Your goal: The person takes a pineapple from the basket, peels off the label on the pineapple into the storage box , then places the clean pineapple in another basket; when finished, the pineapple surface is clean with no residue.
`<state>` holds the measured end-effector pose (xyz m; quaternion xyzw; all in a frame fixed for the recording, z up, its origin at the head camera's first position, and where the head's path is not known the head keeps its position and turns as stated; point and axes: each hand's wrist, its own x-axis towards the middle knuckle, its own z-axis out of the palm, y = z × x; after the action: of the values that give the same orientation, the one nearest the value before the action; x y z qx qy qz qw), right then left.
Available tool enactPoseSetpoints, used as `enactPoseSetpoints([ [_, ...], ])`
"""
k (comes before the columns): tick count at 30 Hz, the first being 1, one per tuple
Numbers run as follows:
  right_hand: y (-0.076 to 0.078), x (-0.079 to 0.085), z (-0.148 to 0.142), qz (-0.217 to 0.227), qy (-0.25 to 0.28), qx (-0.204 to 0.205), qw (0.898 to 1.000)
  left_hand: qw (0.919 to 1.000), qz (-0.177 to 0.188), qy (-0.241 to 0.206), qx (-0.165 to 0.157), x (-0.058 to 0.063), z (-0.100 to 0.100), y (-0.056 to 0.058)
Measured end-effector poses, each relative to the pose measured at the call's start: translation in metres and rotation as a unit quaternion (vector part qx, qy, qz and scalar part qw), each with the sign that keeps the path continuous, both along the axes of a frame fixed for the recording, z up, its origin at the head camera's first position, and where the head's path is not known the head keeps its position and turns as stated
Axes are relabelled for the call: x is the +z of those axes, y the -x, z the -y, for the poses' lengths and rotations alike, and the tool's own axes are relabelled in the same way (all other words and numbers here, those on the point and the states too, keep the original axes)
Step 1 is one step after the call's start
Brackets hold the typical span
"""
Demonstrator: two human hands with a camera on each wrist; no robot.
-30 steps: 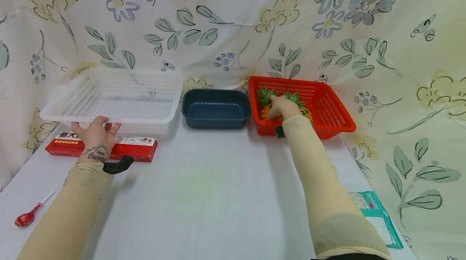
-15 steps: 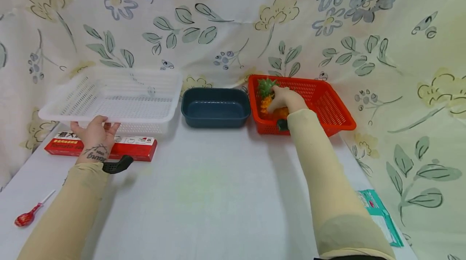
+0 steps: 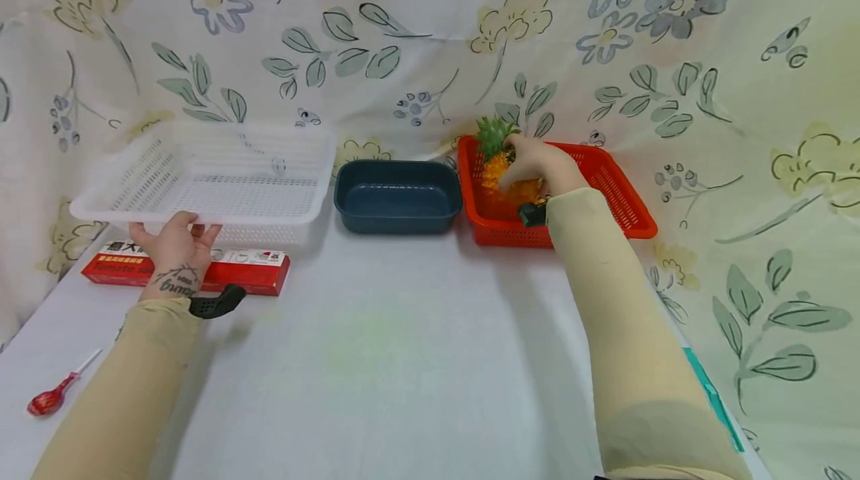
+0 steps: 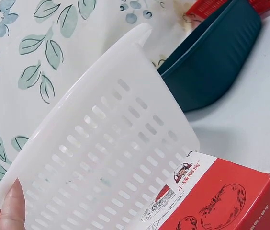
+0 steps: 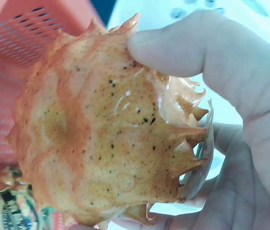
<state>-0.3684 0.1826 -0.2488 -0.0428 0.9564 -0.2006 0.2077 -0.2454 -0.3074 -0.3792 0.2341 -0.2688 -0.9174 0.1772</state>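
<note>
In the head view my right hand [image 3: 540, 166] grips an orange, spiky pineapple [image 3: 497, 165] by its side, its green crown above the rim of the red basket [image 3: 507, 234]. The right wrist view shows the held pineapple [image 5: 106, 129] close up, base facing the camera, thumb on top. A second pineapple [image 5: 15, 203] with a dark label lies lower in the basket. My left hand [image 3: 178, 247] holds the front rim of the white perforated basket [image 3: 275, 220]. A fingertip touches that basket's outer wall [image 4: 96, 167] in the left wrist view.
A dark blue dish [image 3: 396, 226] stands between the baskets. The red tomato sauce box [image 3: 248, 275] lies in front of the white basket. A red lollipop [image 3: 47, 400] is at the lower left, and a teal packet [image 3: 715, 398] shows partly behind my right sleeve.
My right hand has taken hold of a pineapple and raised it, shifting slightly right and up; its crown now stands above the basket rim. My left hand stays on the white basket.
</note>
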Motion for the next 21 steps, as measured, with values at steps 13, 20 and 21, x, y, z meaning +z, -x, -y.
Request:
enactPoseSetpoints([
  [13, -0.033, 0.015, 0.022, -0.063, -0.016, 0.109, 0.992, 0.9999, 0.012, 0.000, 0.002, 0.001, 0.000, 0.000],
  [20, -0.067, 0.004, 0.053, -0.076, -0.029, 0.175, 0.981, 0.9998, 0.013, 0.014, 0.004, 0.002, -0.001, 0.000],
  [21, -0.072, 0.001, 0.057, -0.074, -0.025, 0.182, 0.980, 0.9998, 0.013, 0.015, 0.004, 0.002, -0.001, 0.000],
])
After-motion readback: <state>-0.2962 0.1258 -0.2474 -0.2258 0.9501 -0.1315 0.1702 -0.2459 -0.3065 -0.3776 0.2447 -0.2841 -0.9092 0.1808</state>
